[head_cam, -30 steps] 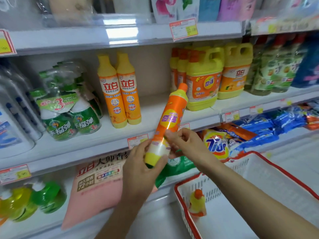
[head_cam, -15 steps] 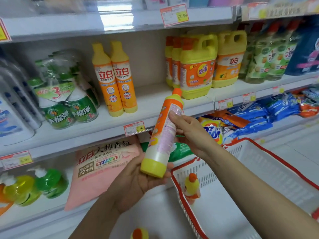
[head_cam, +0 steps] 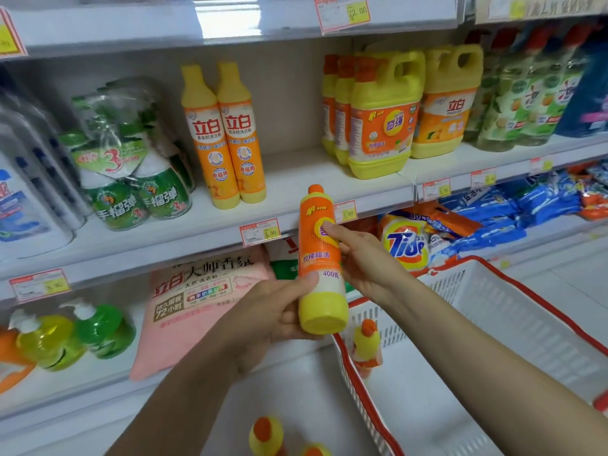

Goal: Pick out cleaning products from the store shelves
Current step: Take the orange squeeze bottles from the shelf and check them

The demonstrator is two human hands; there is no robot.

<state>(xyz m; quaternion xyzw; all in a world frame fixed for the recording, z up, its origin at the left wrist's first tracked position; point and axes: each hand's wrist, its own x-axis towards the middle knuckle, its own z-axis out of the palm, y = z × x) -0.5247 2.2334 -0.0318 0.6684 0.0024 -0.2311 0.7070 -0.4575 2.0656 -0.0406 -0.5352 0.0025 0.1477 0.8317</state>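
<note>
My left hand (head_cam: pixel 273 314) is wrapped round the yellow base of a smooth, cylindrical orange-and-yellow plastic detergent bottle (head_cam: pixel 320 258), with the thumb across its front. My right hand (head_cam: pixel 365 258) pinches the glossy label higher up, thumb in front and the other fingers hidden behind. Past the fingertips runs a white shelf (head_cam: pixel 296 172). Behind my left knuckles lies a soft pink detergent bag (head_cam: pixel 197 307). Under my right wrist sits a white slotted plastic basket with a red rim (head_cam: pixel 444 284).

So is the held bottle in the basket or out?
Out. The left hand grips the orange bottle by its base, higher than the basket rim.
</note>
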